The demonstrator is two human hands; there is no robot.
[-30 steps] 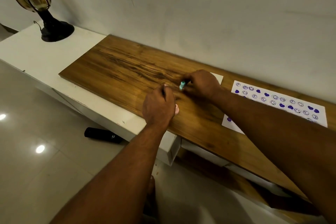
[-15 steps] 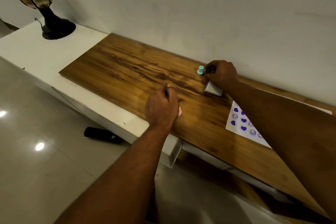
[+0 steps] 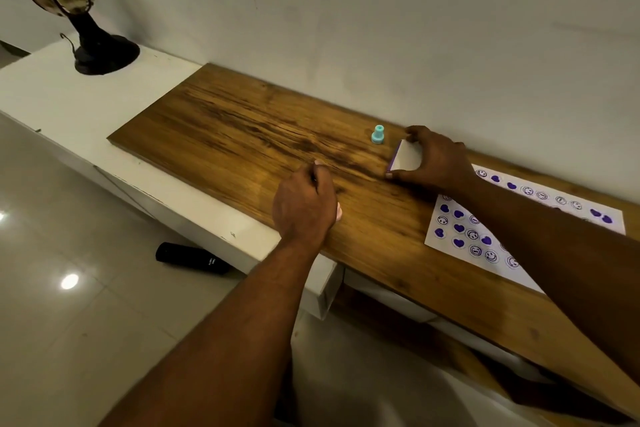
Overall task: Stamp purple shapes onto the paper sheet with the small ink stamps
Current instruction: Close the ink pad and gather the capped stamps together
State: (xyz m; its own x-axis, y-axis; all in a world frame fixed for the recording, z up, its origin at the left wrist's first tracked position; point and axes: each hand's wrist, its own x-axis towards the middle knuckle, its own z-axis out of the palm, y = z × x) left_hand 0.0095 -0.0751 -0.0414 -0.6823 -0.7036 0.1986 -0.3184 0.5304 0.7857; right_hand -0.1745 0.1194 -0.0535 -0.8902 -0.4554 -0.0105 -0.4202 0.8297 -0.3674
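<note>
Paper [image 3: 460, 236] lies at the board's [image 3: 242, 135] right end, already rowed with purple shapes. Your right hand [image 3: 436, 163] pinches the ink pad [image 3: 407, 159], so steady it flat; your left hand [image 3: 304, 204] is fisted on something pink. Ink the teal stamp [image 3: 377, 134] evenly before pressing.

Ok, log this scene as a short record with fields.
surface: wooden board on a white cabinet
paper sheet: right side, covered with purple hearts and smileys
teal stamp: upright on the board, untouched
right hand: grip around a small white ink pad
left hand: fisted, something pink inside
lamp: far left
</note>
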